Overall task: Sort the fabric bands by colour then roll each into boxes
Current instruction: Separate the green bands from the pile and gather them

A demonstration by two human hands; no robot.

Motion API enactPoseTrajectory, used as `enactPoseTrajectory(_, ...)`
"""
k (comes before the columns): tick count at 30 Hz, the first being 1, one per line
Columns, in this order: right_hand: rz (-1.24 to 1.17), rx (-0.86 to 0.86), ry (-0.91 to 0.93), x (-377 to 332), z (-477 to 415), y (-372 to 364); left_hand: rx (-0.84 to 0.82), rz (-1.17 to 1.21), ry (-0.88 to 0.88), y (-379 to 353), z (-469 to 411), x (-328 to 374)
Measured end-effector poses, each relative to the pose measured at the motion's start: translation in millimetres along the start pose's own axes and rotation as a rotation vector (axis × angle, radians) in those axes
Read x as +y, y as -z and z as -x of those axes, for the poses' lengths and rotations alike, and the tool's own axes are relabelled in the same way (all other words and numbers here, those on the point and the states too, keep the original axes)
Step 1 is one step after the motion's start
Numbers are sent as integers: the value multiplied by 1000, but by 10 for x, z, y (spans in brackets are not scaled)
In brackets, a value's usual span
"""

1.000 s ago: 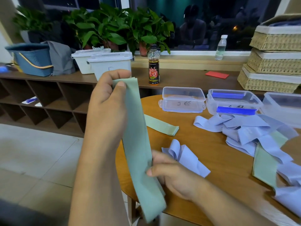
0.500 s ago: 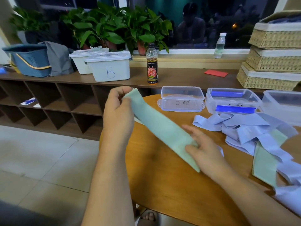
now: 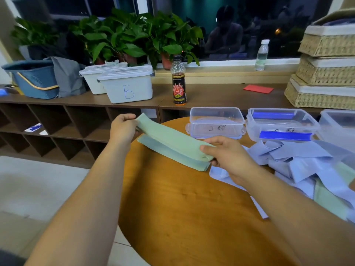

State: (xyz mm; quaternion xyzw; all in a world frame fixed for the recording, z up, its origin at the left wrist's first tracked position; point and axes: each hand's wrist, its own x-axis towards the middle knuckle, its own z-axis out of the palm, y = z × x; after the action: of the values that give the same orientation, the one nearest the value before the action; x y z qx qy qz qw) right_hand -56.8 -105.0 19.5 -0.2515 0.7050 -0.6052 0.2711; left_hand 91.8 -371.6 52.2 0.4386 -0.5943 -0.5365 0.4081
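My left fingers (image 3: 129,117) pinch one end of a green band (image 3: 172,139), and my right fingers (image 3: 208,148) curl round its other end, thumb on top. The band stretches flat between them, slanting down from the left fingers to the right fingers, just above a round wooden counter (image 3: 182,208).

Directly beneath it, a second green band (image 3: 184,161) lies flat on the counter along the same slant. I cannot tell whether the two touch.

Just to the right of my right fingers sits a loose heap of pale blue bands (image 3: 299,156), overlapping and folded over each other, with one pale blue piece tucked under my right wrist. More green strips (image 3: 330,198) show through the heap's nearer side.

Beyond my right fingers, at the far edge of the counter, stand three clear boxes in a row. The nearest clear box (image 3: 216,121) sits straight past the fingers and has dark marks on its front. To its right is a box with blue clips (image 3: 280,123), and then a third box (image 3: 340,123), cut off at the picture's edge.

Farther away, a long wooden shelf (image 3: 221,95) carries a dark drink bottle (image 3: 179,83), beyond the gap between my fingers. A white tub marked B (image 3: 126,87) stands beyond my left fingers, and stacked wicker baskets (image 3: 324,73) stand far right.
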Motion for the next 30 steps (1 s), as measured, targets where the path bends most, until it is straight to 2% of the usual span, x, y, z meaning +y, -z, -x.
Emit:
enactPoseTrajectory(4, 81, 18, -41, 167, -251, -216, 16, -203, -11, -50, -258, -311)
enactPoseTrajectory(8, 187, 70, -1, 275, -324, -230, 4, -329, -44, -109, -331, -571)
enactPoseTrajectory(14, 386, 107, 45, 324, -316, -214, 53, -617, -266, -185, -275, -783)
enactPoseTrajectory(18, 672, 151, 170, 203, -137, -114, 144, -810, -442, -260, -24, -755)
enactPoseTrajectory(21, 712, 186, 278, 52, 130, 128, 110, -796, -591, -399, 391, -718)
enactPoseTrajectory(23, 677, 220, 326, 22, 362, 376, 56, -755, -630, -554, 728, -653)
enactPoseTrajectory(30, 621, 344, 200, 254, 1188, 1453, -239, -516, -740, -1328, 2025, -458)
